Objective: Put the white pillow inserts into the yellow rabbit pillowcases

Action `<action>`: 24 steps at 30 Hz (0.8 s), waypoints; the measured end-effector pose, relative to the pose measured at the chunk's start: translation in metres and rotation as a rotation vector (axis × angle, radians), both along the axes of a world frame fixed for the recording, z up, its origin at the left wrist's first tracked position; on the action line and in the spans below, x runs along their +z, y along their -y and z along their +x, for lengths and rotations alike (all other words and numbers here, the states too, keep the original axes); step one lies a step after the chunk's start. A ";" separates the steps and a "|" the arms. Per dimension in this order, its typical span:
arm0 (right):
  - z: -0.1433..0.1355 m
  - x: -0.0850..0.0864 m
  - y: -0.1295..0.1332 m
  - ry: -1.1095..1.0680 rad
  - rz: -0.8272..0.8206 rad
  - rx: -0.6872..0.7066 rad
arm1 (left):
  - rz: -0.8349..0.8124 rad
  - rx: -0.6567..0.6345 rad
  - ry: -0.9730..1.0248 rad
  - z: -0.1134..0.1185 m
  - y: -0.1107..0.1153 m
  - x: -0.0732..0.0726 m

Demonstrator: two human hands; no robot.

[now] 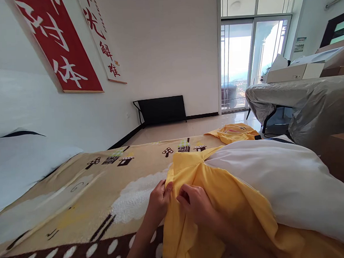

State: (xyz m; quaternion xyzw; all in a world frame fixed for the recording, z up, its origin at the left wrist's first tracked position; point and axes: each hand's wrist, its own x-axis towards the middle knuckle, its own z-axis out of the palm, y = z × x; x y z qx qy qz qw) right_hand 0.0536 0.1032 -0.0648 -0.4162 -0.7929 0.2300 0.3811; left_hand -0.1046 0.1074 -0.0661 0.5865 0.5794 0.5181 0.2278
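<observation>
A yellow cloth cover (227, 187) lies bunched around a white pillow or cushion (275, 174), which shows through the cover's opening on the right. My left hand (159, 199) pinches the left edge of the yellow cloth between thumb and fingers. Just to its right, my right hand (195, 201) is over the same cloth with its fingers curled together; what they hold, if anything, is hidden. Beneath everything is a beige patterned blanket (100, 184) with a brown dotted border.
Another yellow cloth (235, 133) lies at the blanket's far edge. A white pillow (23, 160) is at the left. Behind stand a black folded item (162, 110) by the wall and a plastic-covered table (309, 94) with boxes (294, 72) on it.
</observation>
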 end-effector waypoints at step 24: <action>0.012 0.010 -0.005 0.420 0.153 0.051 | -0.181 -0.036 0.435 0.006 0.005 -0.001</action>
